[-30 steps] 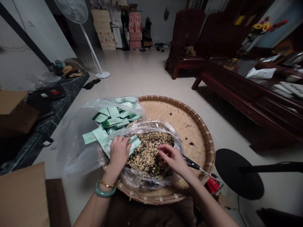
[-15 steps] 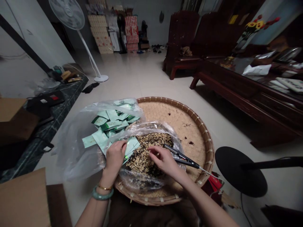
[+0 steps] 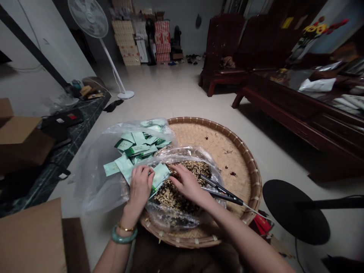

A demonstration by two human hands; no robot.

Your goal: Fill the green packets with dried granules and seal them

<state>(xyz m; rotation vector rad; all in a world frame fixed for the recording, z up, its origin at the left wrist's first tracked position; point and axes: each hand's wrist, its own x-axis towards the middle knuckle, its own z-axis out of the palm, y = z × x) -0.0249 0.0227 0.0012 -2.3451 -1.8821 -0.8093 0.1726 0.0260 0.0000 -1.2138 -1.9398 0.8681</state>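
My left hand (image 3: pixel 141 184) grips a pale green sachet (image 3: pixel 160 174) by its left side, thumb and fingertips pressed together. My right hand (image 3: pixel 188 182) is at the sachet's right edge, thumb and fingers parted; whether it touches cannot be made out. Beneath both lies a clear plastic bag (image 3: pixel 190 220) holding a loose dried mix (image 3: pixel 167 198) of tan and dark bits. A black hair straightener (image 3: pixel 224 188) with a white cord rests on that bag, right of my right hand. More green sachets (image 3: pixel 138 148) are piled in another clear bag (image 3: pixel 98 167) at the left.
A round woven bamboo tray (image 3: pixel 241 163) carries the bags, with a few dark scraps on its weave. Cardboard boxes (image 3: pixel 28 235) stand at the left, a round black base (image 3: pixel 292 210) at the right. Farther off are a white fan (image 3: pixel 125 94) and a dark wooden table (image 3: pixel 287 102).
My right hand has moved left and up from over the dried mix to the sachet's edge. My left hand keeps hold of the sachet. The whole view has shifted slightly.
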